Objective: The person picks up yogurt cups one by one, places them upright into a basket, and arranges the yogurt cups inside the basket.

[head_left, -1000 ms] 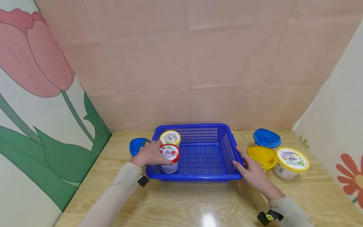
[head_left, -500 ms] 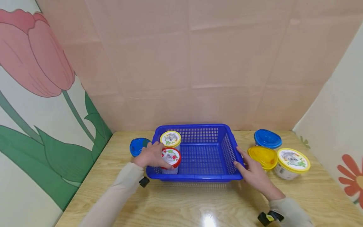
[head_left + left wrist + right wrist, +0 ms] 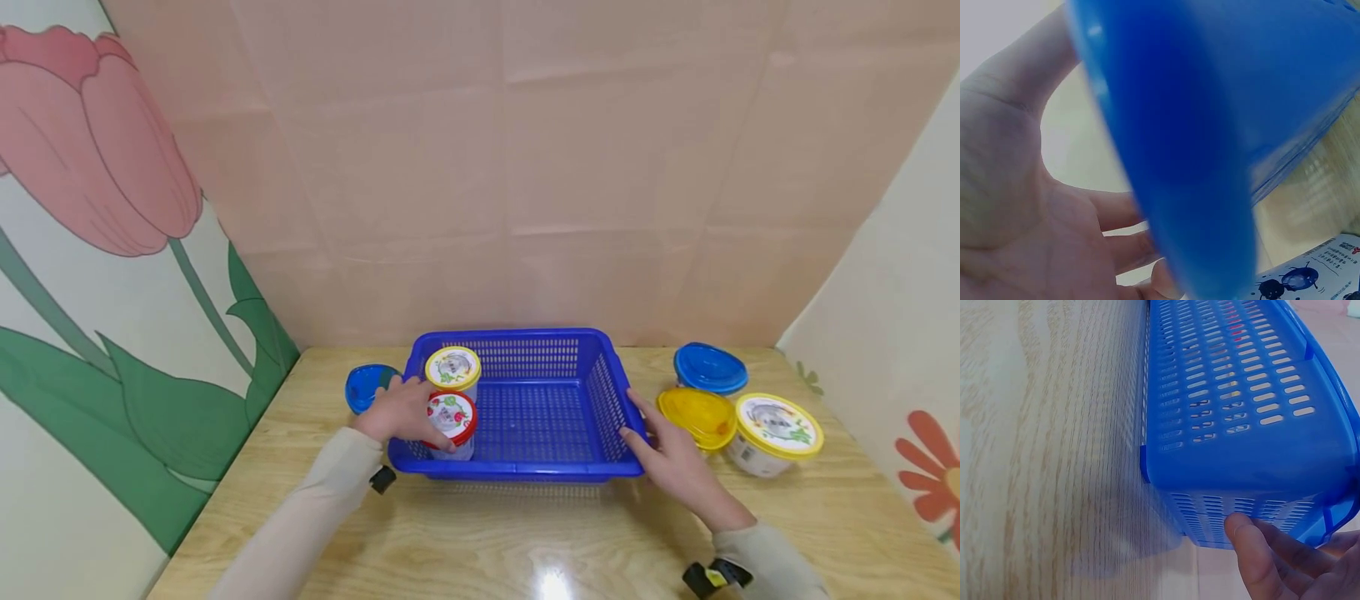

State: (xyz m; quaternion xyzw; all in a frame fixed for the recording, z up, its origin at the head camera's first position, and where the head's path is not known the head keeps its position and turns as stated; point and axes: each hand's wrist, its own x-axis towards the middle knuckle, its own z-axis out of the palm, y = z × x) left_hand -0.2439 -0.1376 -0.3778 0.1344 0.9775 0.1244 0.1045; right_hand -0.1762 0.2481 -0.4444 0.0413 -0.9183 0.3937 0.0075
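Grasping the red-lidded tub [image 3: 455, 417] inside the basket [image 3: 517, 468], near left corner, the left hand [image 3: 397, 411] curls its fingers; the right hand [image 3: 672, 468] touches the right edge, fingers uncurled. 2 tubs [image 3: 453, 367] are in; 4 containers [image 3: 709, 367] seemingly remain outside.

The basket [image 3: 517, 469] was blue, rectangular and slotted, and stood upright. The tub [image 3: 453, 417], pale-bodied with a red-rimmed, strawberry-printed lid fitted, was located inside the basket's left end, near its front wall, lid facing up. The left hand [image 3: 399, 411] gripped the tub; the right hand [image 3: 678, 468] touched the basket's right side.
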